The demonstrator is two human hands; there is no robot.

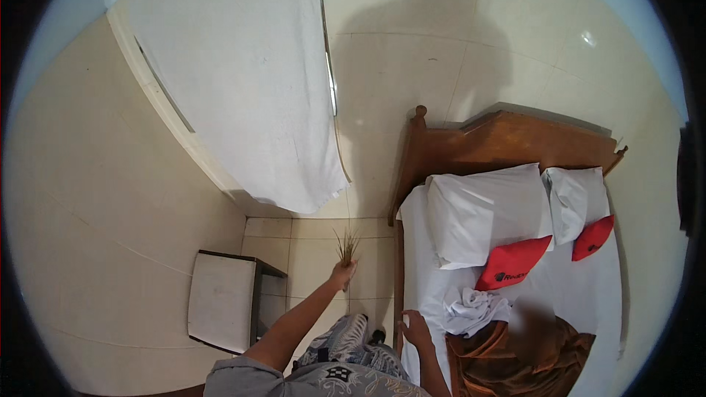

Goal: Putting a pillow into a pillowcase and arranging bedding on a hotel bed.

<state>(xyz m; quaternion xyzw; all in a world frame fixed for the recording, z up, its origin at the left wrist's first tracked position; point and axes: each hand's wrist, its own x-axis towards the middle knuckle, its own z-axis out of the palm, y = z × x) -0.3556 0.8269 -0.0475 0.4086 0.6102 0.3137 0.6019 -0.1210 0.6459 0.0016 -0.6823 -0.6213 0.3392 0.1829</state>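
My left hand is closed around a bundle of thin dry sticks, like a short stick broom, whose loose tips fan out above the fist over the tiled floor. Beside the wooden side rail, my right hand hovers at or rests on the edge of the white bed sheet; contact cannot be told. Its fingers are apart and it appears to hold nothing. Near it on the bed lie a crumpled white cloth and a bunched brown blanket.
White pillows and red cushions lie below the wooden headboard. A pale-topped stool or small table stands against the left wall. A long white curtain hangs ahead on the left.
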